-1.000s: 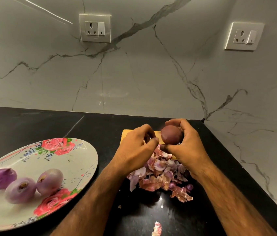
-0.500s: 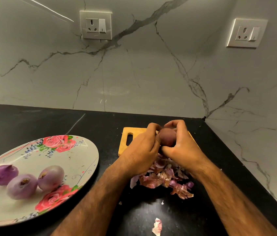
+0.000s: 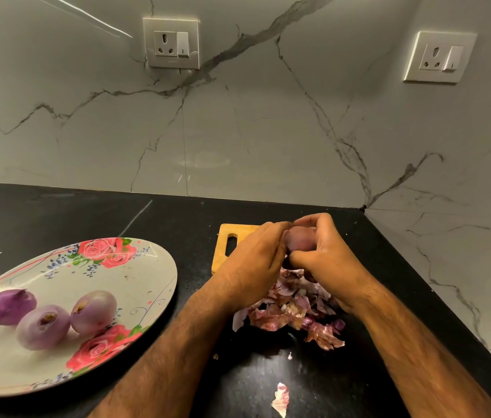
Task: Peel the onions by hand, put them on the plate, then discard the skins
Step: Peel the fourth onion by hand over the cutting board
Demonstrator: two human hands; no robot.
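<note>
My right hand (image 3: 325, 257) grips a dark red onion (image 3: 300, 239) above the wooden cutting board (image 3: 223, 251), fingers curled over its top and thumb beneath. The fingertips of my left hand (image 3: 253, 263) press against the onion's left side and pinch at its skin. A heap of purple and pink onion skins (image 3: 292, 312) lies below both hands on the black counter. Three peeled purple onions (image 3: 43, 325) sit on the left part of a rose-patterned plate (image 3: 135, 285).
A single skin scrap (image 3: 280, 398) lies on the counter (image 3: 57, 218) near the front. Marble walls meet in a corner at the back right, with two sockets (image 3: 171, 43) above. The counter's right edge runs diagonally past my right forearm.
My left hand has closed in on the onion from a small gap and now covers its left side. Both hands stay above the board; the onion is more hidden.
</note>
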